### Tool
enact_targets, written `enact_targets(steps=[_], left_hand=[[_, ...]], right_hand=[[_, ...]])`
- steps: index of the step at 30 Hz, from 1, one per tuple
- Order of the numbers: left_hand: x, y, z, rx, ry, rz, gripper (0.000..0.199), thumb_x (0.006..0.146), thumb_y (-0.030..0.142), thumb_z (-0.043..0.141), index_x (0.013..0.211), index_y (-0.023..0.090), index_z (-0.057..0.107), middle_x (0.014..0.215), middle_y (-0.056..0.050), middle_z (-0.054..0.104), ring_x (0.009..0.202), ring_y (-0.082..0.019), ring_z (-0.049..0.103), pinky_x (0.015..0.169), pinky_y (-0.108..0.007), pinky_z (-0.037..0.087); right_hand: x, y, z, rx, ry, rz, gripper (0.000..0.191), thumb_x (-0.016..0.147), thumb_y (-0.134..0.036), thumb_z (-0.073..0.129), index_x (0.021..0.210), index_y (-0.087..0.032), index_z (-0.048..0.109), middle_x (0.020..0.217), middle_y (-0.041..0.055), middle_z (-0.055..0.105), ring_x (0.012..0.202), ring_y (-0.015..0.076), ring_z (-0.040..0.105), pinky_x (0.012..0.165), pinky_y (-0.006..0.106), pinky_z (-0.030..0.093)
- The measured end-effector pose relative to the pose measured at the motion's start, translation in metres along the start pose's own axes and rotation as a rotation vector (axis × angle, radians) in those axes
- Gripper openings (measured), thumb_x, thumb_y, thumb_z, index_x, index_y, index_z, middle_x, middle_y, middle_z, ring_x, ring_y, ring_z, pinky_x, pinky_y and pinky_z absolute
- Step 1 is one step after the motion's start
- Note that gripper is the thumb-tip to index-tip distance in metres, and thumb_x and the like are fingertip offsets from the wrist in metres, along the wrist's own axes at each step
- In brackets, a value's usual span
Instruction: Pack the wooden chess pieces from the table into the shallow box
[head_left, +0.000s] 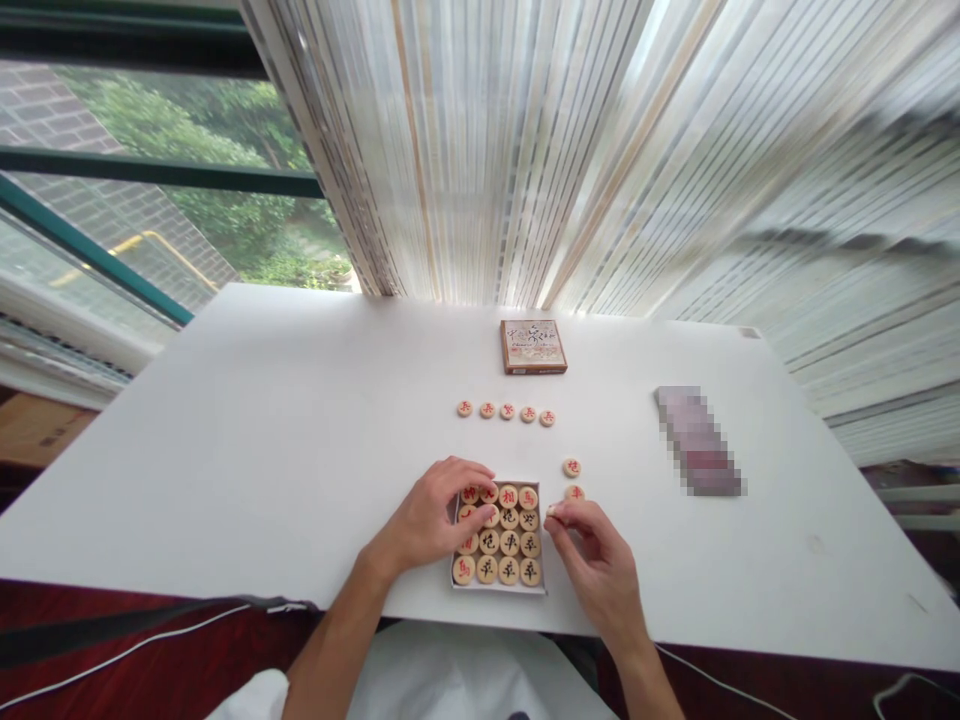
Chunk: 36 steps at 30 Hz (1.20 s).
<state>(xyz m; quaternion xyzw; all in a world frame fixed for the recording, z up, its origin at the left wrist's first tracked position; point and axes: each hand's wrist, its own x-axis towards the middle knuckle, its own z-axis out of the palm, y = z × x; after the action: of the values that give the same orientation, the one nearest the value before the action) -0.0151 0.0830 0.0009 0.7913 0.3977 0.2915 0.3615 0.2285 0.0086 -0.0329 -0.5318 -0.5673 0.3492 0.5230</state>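
Note:
A shallow white box (499, 589) near the table's front edge holds rows of round wooden pieces with red or black characters. Over its left side is my left hand (442, 510), thumb and fingers apart above the pieces. Just right of the box, my right hand (592, 548) pinches a small round piece (552, 511) between thumb and fingertips. Beyond that hand lie a red-marked piece (574, 493), partly covered by it, and another red-marked piece (572, 467). Farther back, several red-marked pieces (508, 411) form a row.
A flat printed box (534, 347) lies behind the row of pieces. To the right on the white table (262, 440) is a blurred-out flat object (699, 442). Striped curtains (480, 150) hang beyond the back edge, with a window at the left.

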Motion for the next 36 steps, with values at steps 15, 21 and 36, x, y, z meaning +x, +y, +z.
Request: enact_targets(steps=[15, 21, 36], left_hand=[[-0.003, 0.004, -0.002, 0.003, 0.051, 0.035, 0.016, 0.091, 0.023, 0.066, 0.106, 0.023, 0.069, 0.123, -0.009, 0.064, 0.117, -0.023, 0.058, 0.104, -0.041, 0.05], [-0.002, 0.014, -0.001, 0.132, 0.137, 0.137, 0.018, 0.09, 0.019, 0.065, 0.108, 0.022, 0.068, 0.126, -0.009, 0.065, 0.126, -0.026, 0.053, 0.109, -0.045, 0.046], [-0.009, 0.042, 0.025, 0.033, 0.1, 0.218, 0.025, 0.094, 0.021, 0.064, 0.119, 0.025, 0.061, 0.11, -0.006, 0.072, 0.105, -0.022, 0.066, 0.094, -0.038, 0.053]], right_hand=[[0.001, -0.008, 0.001, 0.082, 0.0, 0.114, 0.016, 0.097, -0.031, 0.061, 0.109, -0.023, 0.068, 0.104, 0.0069, 0.07, 0.092, 0.0215, 0.072, 0.087, 0.037, 0.063], [0.002, -0.005, 0.001, 0.166, 0.038, 0.093, 0.021, 0.095, -0.029, 0.064, 0.116, -0.024, 0.067, 0.113, 0.0083, 0.067, 0.103, 0.0232, 0.069, 0.095, 0.043, 0.061], [-0.003, -0.035, 0.022, 0.201, -0.047, 0.161, 0.018, 0.091, -0.031, 0.071, 0.106, -0.022, 0.072, 0.101, 0.0068, 0.076, 0.091, 0.0215, 0.073, 0.084, 0.034, 0.063]])
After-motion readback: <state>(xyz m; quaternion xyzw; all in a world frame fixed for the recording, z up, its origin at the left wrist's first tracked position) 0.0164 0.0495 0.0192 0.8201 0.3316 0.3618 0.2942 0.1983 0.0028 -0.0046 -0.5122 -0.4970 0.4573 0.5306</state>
